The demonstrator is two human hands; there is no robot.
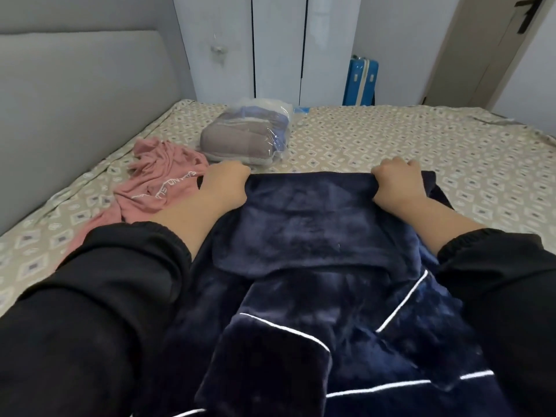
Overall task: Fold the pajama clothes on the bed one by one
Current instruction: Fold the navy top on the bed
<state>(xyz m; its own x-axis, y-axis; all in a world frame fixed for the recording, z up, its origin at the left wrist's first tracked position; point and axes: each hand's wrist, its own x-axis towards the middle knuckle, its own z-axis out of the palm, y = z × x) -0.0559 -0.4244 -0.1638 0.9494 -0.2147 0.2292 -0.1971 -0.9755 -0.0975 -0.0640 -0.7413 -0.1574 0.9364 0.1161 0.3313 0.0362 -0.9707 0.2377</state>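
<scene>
Two hands at the far edge of a navy pajama top (313, 266), one at each corner of the folded-over panel. Left hand (224, 183) curled over the left corner, fingers tucked round the fabric edge, gripping it. Right hand (397, 182) likewise closed on the right corner, knuckles up, fingers wrapped over the hem. Both forearms come out of black sleeves (90, 296) with elastic cuffs. The navy garment is plush, with white piping; it lies flat on the bed (421, 139) directly in front of the person, its upper part doubled back on itself, lower part running toward the camera. Just left of the left hand, a pink garment (156, 182) lies crumpled on the patterned sheet, white lettering along one edge, touching or nearly touching the left wrist. Beyond it, a clear plastic bag (249, 133) holding folded grey and blue cloth sits on the sheet, near the far side. Grey padded headboard (75, 100) along the left. White wardrobe doors (279, 46) past the bed, a blue suitcase (362, 81) upright beside them, a door (481, 49) at far right.
</scene>
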